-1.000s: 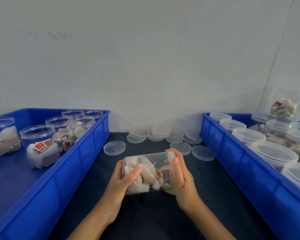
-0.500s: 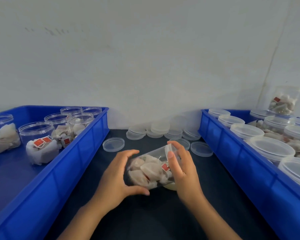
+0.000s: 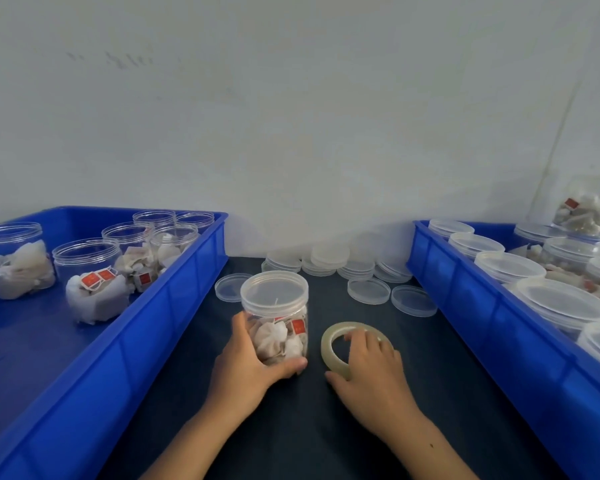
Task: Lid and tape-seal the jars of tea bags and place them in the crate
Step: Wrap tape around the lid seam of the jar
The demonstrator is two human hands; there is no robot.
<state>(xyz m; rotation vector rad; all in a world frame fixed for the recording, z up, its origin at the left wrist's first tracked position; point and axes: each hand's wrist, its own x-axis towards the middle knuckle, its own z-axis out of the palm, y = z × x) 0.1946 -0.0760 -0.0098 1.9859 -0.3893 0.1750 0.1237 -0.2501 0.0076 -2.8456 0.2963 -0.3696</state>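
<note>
At centre frame a lidded jar of tea bags stands upright on the dark surface, the left hand wrapped around its lower half. Just right of it, the right hand curls over a tape roll lying flat. The left crate holds open jars of tea bags; the right crate holds lidded jars. Loose lids lie behind.

Left hand grips; right hand curls, pinching.
</note>
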